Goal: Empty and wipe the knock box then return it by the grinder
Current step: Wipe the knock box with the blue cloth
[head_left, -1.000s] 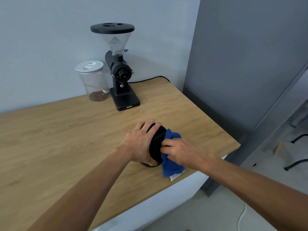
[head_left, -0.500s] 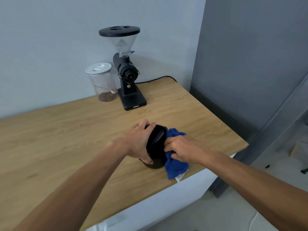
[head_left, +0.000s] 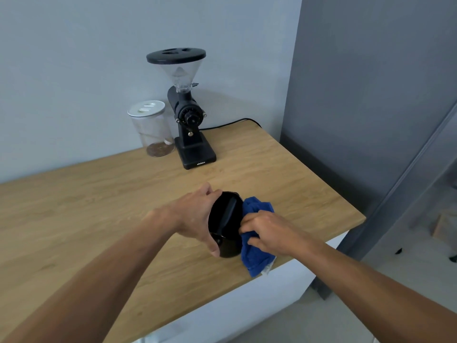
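The black round knock box (head_left: 226, 220) is tilted on the wooden counter (head_left: 99, 206) near its right front corner, its opening and knock bar turned toward me and to the right. My left hand (head_left: 195, 217) grips its left side and rim. My right hand (head_left: 268, 231) clutches a blue cloth (head_left: 257, 258) pressed against the box's right rim. The black grinder (head_left: 189, 120) with a clear hopper stands at the back by the wall.
A clear jar (head_left: 152, 128) with a white lid and some brown contents sits left of the grinder. A black cable (head_left: 232, 123) runs from the grinder over the counter's back right edge. A grey wall panel (head_left: 358, 95) rises to the right.
My left hand has shifted back off the opening, so the inside and bar of the knock box show more. My right hand and the cloth moved down along the right rim.
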